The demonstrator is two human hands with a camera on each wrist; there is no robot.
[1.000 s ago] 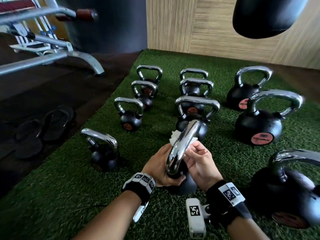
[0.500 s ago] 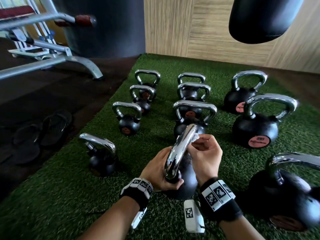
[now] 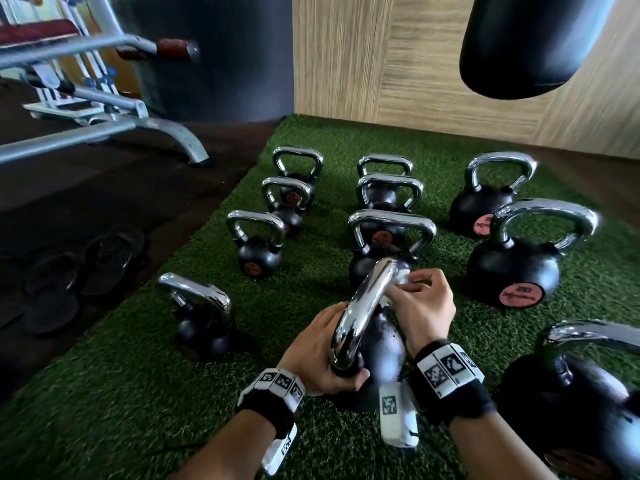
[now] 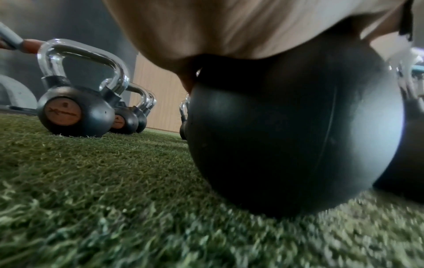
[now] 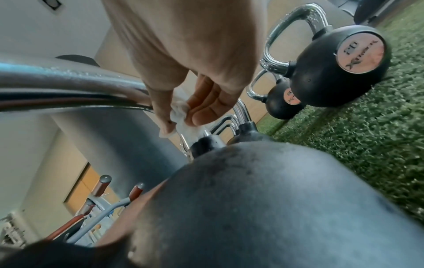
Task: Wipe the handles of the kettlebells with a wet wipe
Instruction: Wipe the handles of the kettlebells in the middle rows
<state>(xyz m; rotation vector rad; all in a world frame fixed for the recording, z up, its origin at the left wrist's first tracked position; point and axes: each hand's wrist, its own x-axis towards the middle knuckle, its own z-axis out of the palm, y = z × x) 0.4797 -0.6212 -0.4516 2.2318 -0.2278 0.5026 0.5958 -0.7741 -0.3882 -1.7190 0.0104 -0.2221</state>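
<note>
A black kettlebell [image 3: 382, 344] with a chrome handle [image 3: 363, 306] stands on the green turf right in front of me. My left hand [image 3: 322, 355] grips it low, where the near end of the handle meets the ball. My right hand [image 3: 420, 303] pinches a crumpled white wet wipe [image 5: 181, 116] against the far leg of the handle. In the right wrist view the wipe sits between thumb and fingers just above the handle's base [image 5: 206, 145]. The left wrist view shows only the ball [image 4: 293, 130] under my palm.
Several more chrome-handled kettlebells stand in rows on the turf mat [image 3: 104, 393]: small ones [image 3: 258, 247] at left, larger ones [image 3: 512, 268] at right, one [image 3: 581, 393] close at the near right. A bench frame [image 3: 104, 133] and sandals [image 3: 86, 268] lie on the dark floor at left. A black punch bag [image 3: 533, 43] hangs overhead.
My right hand has slid the wipe from the top bend of the handle over to its far side. The left hand has kept its grip at the handle's base.
</note>
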